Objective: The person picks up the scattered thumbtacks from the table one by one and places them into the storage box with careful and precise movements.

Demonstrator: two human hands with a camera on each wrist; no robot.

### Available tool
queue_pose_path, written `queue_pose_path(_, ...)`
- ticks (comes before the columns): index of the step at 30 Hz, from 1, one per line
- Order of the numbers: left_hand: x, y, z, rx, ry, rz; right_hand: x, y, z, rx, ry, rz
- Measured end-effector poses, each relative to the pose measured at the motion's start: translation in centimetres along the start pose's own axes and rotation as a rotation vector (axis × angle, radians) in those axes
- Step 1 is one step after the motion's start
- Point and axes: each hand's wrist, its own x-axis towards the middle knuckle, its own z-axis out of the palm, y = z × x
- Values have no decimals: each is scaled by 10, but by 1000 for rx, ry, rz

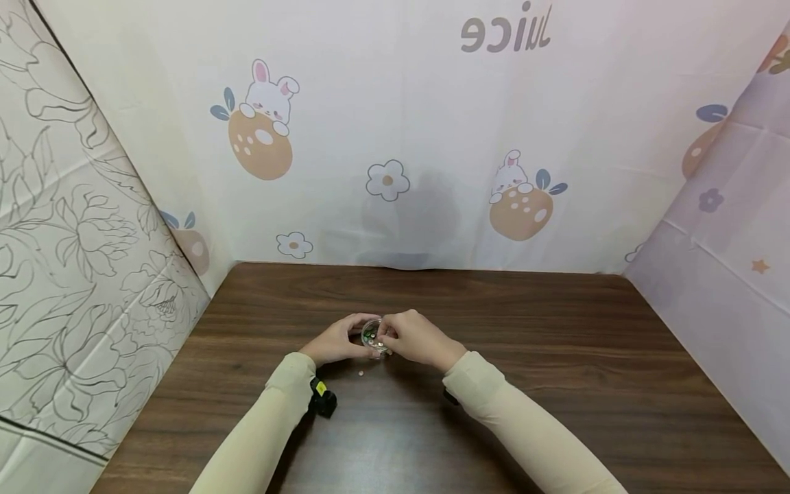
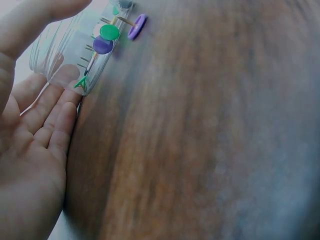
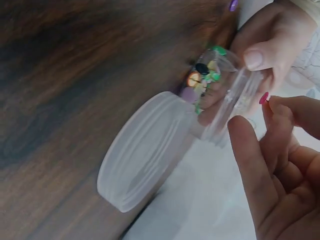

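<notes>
A small clear plastic jar [image 1: 369,336] with several colored thumbtacks inside stands on the table. My left hand [image 1: 336,341] holds it, thumb on the near side and fingers on the far side. Green and purple tack heads show through the wall of the jar [image 2: 70,47] in the left wrist view. Over the jar's open mouth is my right hand [image 1: 420,338]. Between its thumb and a finger it pinches a pink thumbtack [image 3: 264,98], seen in the right wrist view. A loose purple thumbtack [image 2: 137,27] lies on the table near the jar.
A translucent white lid [image 3: 145,152] lies on the table beside the jar, in the right wrist view. The dark wood table [image 1: 555,357] ends at a printed cloth [image 1: 395,103] behind, with more cloth at both sides.
</notes>
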Motion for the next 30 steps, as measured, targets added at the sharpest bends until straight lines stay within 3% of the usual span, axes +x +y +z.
queue_pose_path(7,-10,20,0,-48,-17,6,8,4,6,-36,6,43)
queue_pose_path(19,-9,19,0,-55,-32,33,13,7,9,-55,-11,108)
queue_pose_path(30,-10,22,-1,-32,-15,23,4,2,4,-45,43,62)
